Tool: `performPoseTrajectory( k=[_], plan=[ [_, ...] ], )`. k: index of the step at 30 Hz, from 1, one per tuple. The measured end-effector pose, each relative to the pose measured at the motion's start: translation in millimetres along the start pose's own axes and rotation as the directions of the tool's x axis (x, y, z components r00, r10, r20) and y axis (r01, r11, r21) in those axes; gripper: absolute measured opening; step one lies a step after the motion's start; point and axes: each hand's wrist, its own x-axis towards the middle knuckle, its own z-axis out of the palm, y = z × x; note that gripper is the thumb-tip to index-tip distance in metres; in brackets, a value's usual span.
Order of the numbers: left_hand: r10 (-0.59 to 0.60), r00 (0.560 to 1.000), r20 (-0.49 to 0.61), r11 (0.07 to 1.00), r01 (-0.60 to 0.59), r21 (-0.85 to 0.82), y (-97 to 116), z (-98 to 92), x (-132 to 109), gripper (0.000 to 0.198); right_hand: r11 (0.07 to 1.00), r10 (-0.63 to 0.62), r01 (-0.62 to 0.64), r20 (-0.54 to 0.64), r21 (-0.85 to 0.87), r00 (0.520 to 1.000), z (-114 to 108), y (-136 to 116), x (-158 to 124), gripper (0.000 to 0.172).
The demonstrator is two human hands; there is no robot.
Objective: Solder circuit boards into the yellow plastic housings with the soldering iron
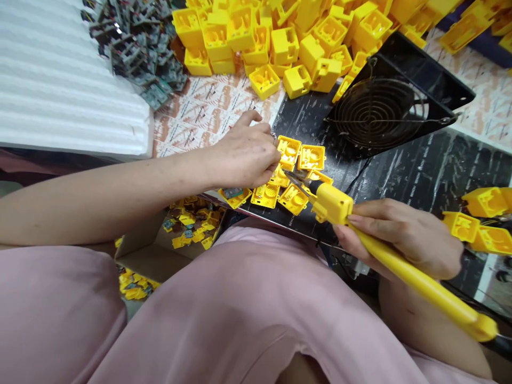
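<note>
My right hand (404,234) is closed around a yellow soldering iron (392,256), which has a black collar near its tip. The tip points left and reaches in among small open yellow plastic housings (312,157) grouped on the black mat. My left hand (250,152) bends over the left side of this group, with one finger sticking out and the others curled down. Its fingertips are largely hidden, and what they pinch cannot be made out. A housing with a green circuit board (234,196) lies below that hand.
A black fan (372,114) stands behind the housings. Piles of yellow housings (298,45) and circuit boards (140,48) fill the back, with white foam (76,90) at left. More housings (494,240) sit at right. Below the table edge, a cardboard box (146,245) holds yellow parts.
</note>
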Motion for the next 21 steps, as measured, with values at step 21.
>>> performPoseTrajectory(
  k=[21],
  plan=[
    [-0.222, 0.830, -0.511, 0.974, 0.170, -0.148, 11, 50.5, -70, 0.027, 0.996, 0.082, -0.089, -0.374, 0.000, 0.924, 32, 12, -33, 0.065]
  ],
)
